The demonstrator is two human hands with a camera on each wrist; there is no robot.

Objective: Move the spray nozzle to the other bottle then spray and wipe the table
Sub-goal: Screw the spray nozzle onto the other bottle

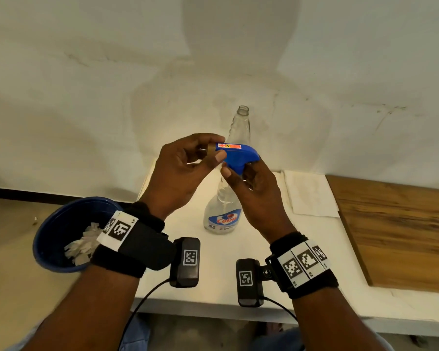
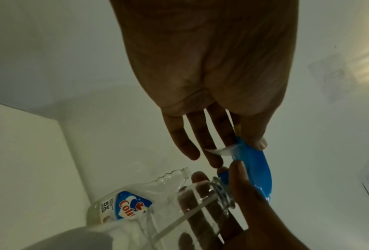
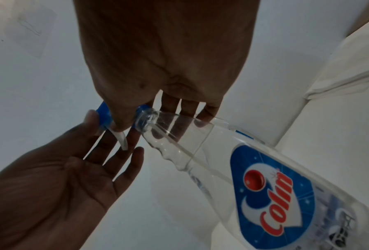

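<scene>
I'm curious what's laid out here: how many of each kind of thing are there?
Clear bottles: 2
Blue spray nozzle: 1
Blue bin: 1
Paper sheet: 1
Wooden board: 1
Total: 6

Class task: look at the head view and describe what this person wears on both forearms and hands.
Both hands, left and right, are bare. Each wrist carries a black fabric band with white square-code tags, plus a black box camera bearing another tag and trailing a thin black cable.
</scene>
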